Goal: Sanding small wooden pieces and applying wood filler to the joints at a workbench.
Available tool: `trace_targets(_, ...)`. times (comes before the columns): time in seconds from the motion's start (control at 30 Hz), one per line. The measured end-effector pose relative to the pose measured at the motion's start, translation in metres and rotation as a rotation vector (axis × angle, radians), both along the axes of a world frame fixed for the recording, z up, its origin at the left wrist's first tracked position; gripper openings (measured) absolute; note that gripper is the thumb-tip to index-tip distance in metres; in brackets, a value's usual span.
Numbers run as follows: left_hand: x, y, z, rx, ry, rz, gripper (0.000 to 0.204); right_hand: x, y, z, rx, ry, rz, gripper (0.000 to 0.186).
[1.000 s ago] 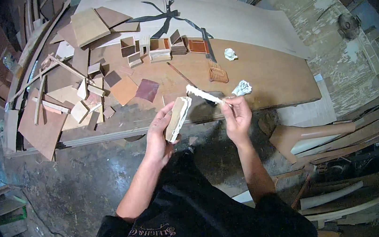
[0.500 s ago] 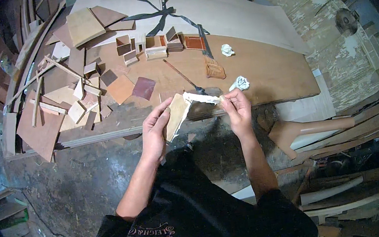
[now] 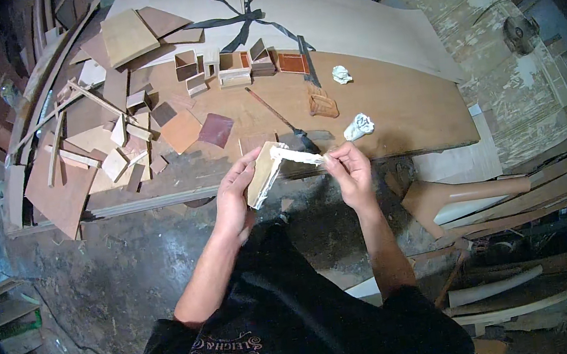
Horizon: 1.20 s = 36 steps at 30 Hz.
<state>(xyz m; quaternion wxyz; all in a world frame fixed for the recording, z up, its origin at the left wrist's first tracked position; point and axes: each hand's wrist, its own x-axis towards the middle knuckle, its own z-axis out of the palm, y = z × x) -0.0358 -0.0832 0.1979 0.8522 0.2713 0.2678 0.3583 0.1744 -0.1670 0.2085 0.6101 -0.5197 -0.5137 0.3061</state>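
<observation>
Over the bench's near edge, my left hand [image 3: 232, 189] grips a small light wooden board [image 3: 260, 173] by its left side. A ragged white layer runs along the board's right edge. From the board's top corner a white strip [image 3: 298, 155] stretches to my right hand [image 3: 350, 171], whose thumb and fingers pinch its far end. Whether the strip is tape, paper or a coated sliver I cannot make out. Just beyond it lies a thin wooden-handled tool [image 3: 272, 109] with a dark end like a brush. A reddish-brown wooden piece [image 3: 251, 143] shows partly behind the board.
Small open wooden boxes [image 3: 235, 78] stand mid-bench. Wood offcuts [image 3: 114, 165] and sticks crowd the left. Two crumpled white wads [image 3: 360, 126] and an orange translucent item [image 3: 322, 103] lie to the right. Black straps [image 3: 246, 17] cross the white sheet [image 3: 348, 13] behind. Timber stacks [image 3: 526, 197] fill the right side.
My right hand has moved slightly left and down with the strip's end, so the strip slopes more. The board has turned a little, showing more of its white edge.
</observation>
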Motion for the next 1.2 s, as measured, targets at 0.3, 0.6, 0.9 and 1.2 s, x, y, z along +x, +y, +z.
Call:
trace_targets(0.3, -0.003, 0.0, -0.006, -0.123, -0.139, -0.099, 0.038, -0.008, -0.002, -0.016, 0.004, 0.045, 0.037, 0.008)
trace_targets(0.6, -0.002, 0.002, -0.023, -0.294, -0.345, -0.112, 0.036, -0.024, -0.009, -0.026, 0.004, 0.054, 0.042, 0.007)
trace_targets(0.9, 0.002, 0.0, -0.018, -0.429, -0.339, -0.081, 0.02, -0.038, -0.014, -0.036, -0.022, 0.085, 0.05, 0.008)
trace_targets(1.2, 0.003, 0.001, -0.025, -0.515, -0.44, -0.106, 0.017, -0.043, -0.016, -0.039, -0.047, 0.11, 0.05, 0.008)
